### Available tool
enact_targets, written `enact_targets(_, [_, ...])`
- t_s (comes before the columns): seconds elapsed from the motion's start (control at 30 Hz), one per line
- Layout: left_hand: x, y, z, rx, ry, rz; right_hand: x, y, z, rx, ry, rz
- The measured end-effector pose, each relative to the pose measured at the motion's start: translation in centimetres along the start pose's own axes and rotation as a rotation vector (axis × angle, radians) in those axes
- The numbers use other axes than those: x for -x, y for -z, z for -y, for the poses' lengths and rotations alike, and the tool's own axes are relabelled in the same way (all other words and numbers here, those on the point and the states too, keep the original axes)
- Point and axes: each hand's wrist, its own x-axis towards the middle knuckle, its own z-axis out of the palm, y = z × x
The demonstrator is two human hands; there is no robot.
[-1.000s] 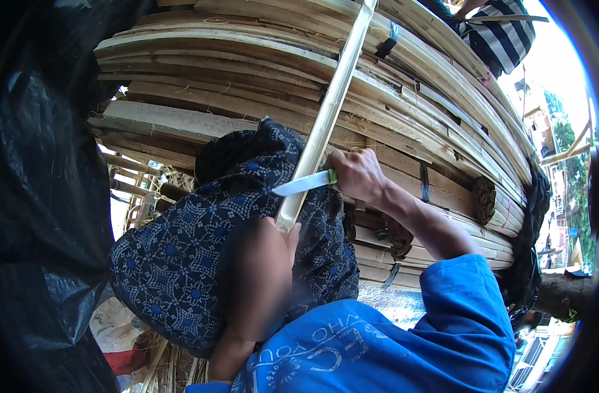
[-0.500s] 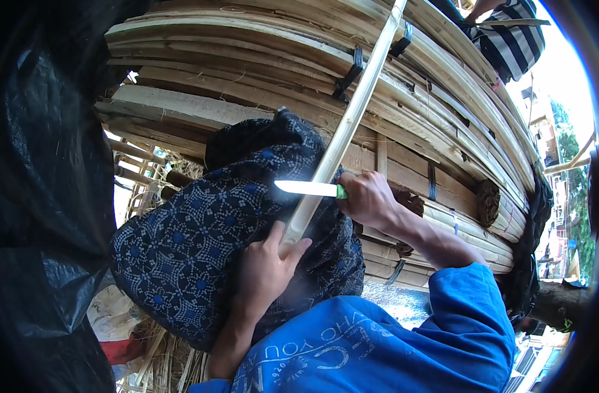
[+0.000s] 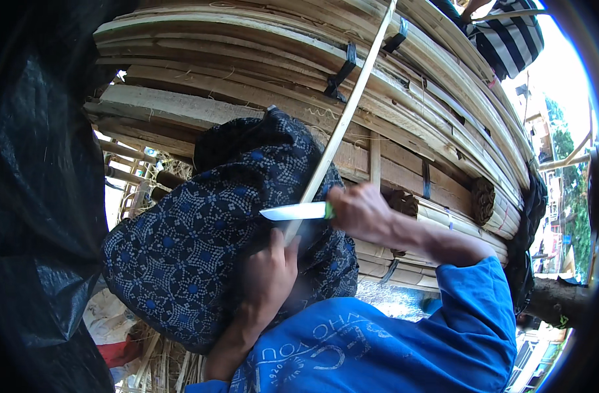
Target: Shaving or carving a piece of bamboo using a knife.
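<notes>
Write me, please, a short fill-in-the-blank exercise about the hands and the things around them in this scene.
1. The right hand grips a ____ with its blade pointing left.
2. The lower end of the long pale strip is held in the person's ____.
3. The dark cloth below the strip is patterned in white and ____.
4. The fabric at the upper right of the picture has black and white ____.

Missing words: knife; left hand; blue; stripes.

Over the cloth (image 3: 181, 255), between the tarp (image 3: 37, 196) and the left hand (image 3: 271, 275), there is room to pass. The knife (image 3: 296, 211) blocks the way up the strip (image 3: 343, 124); stacked slats (image 3: 201, 88) wall off the far side.
</notes>
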Motion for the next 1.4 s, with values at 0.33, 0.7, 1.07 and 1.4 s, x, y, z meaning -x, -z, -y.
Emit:
enact_targets(0.33, [-0.1, -0.6, 0.6, 0.093, -0.034, -0.069, -1.2, 0.3, -2.9, 0.173, 0.030, -0.102])
enact_targets(0.7, [-1.6, 1.7, -0.5, 0.205, 0.024, 0.026, -0.8, -2.3, -3.5, 0.003, 0.173, -0.343])
enact_targets(1.07, [-0.8, 0.3, 0.1, 0.261, 0.069, 0.064, -1.7, 1.6, -2.6, 0.174, 0.085, -0.223])
enact_targets(1.4, [-1.1, 0.9, 0.2, 0.259, 0.069, 0.041, -2.4, -1.7, -4.0, 0.044, 0.106, -0.413])
